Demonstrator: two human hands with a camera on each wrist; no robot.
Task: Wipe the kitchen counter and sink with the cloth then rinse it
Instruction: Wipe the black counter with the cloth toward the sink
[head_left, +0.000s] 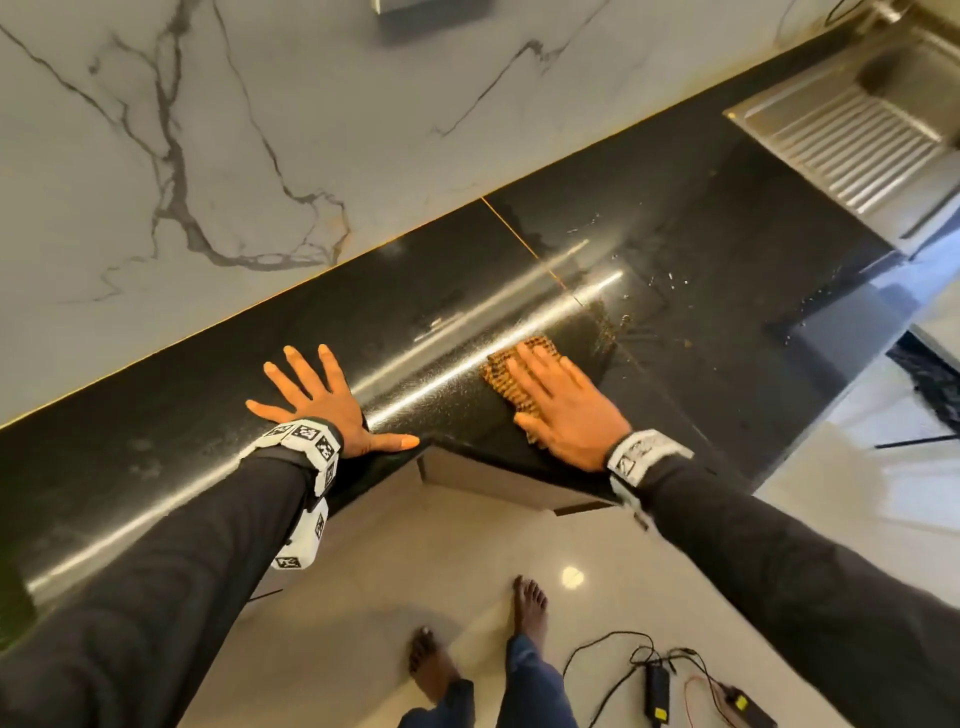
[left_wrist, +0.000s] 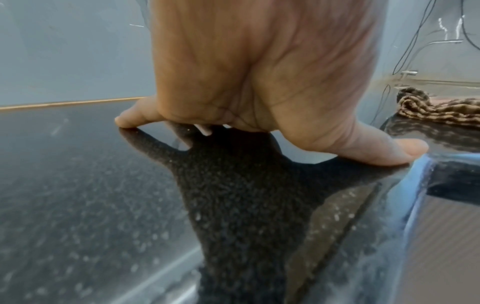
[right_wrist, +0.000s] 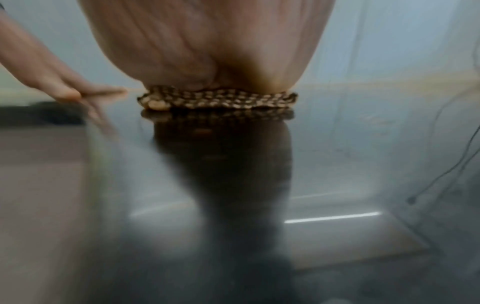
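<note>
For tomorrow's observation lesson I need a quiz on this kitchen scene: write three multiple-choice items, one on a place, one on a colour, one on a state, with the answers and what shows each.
1. Where does the cloth lie?
A. in the sink
B. on the counter under the right hand
C. on the floor

2. What colour is the counter?
A. black, speckled
B. white
C. red

3. How is the left hand placed?
A. clenched in a fist
B. gripping the cloth
C. spread flat on the counter

Answers:
1 B: the right hand presses flat on the cloth, near the counter's inner corner, with the sink far off to the right.
2 A: the surface is dark and glossy with pale flecks.
3 C: its fingers are straight and splayed, holding nothing.
</note>
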